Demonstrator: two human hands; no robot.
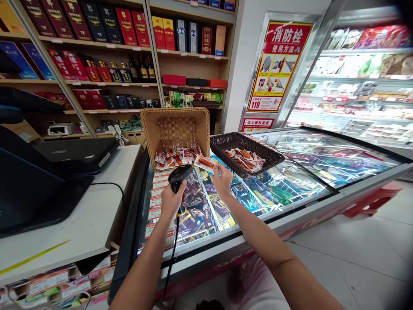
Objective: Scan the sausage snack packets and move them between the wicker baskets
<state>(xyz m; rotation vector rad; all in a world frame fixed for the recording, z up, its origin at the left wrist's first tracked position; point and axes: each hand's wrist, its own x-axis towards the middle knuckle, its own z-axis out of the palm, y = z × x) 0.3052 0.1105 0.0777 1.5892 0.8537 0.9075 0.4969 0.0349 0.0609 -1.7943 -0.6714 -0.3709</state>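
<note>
My left hand (172, 199) is wrapped round the handle of a black barcode scanner (180, 173), whose cord hangs down over the freezer's front edge. Between the fingertips of my right hand (222, 180) is the end of a packaged sausage (205, 162) in a clear and white wrapper. It is held just in front of a tan wicker basket (176, 113), tipped so its opening faces me, with several more wrapped sausages (177, 157) along its lower side. To the right, a dark brown wicker tray (272, 160) holds another pile of wrapped sausages (245, 158).
Both baskets stand on a glass-topped chest freezer (309, 189) with packaged ice creams inside. At left is a white counter (106, 189) bearing a black checkout terminal (35, 181). Shelves of boxed bottles (106, 64) rise behind. A red stool (371, 202) stands on the floor at right.
</note>
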